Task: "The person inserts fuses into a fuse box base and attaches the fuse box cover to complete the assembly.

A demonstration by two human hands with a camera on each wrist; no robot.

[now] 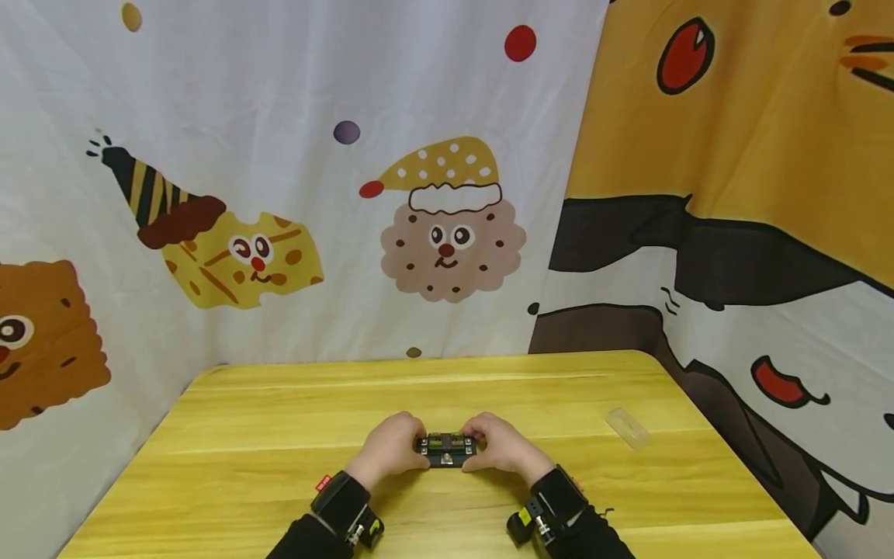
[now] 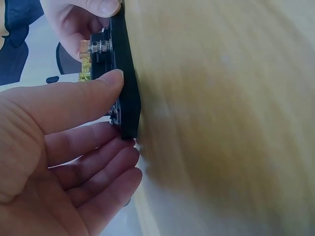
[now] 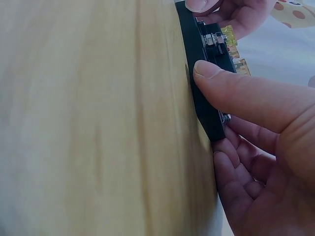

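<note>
A small black fuse block (image 1: 447, 460) lies flat at the middle of the wooden table, with yellow and orange blade fuses and metal screw terminals on top. My left hand (image 1: 391, 449) grips its left end, the thumb on the near edge. At the opposite end my right hand (image 1: 504, 447) holds it the same way, thumb in front and fingers curled about the end. Both wrist views show the black base (image 2: 129, 110) standing close along the tabletop, with a terminal screw and nut (image 3: 210, 40) above it. Part of each end is hidden behind the fingers.
A clear plastic cover (image 1: 628, 428) lies on the wooden table (image 1: 279, 411), to the right of my right hand. Behind the table hangs a white curtain (image 1: 279, 85) with cartoon prints, and a yellow and dark patterned one stands on the right.
</note>
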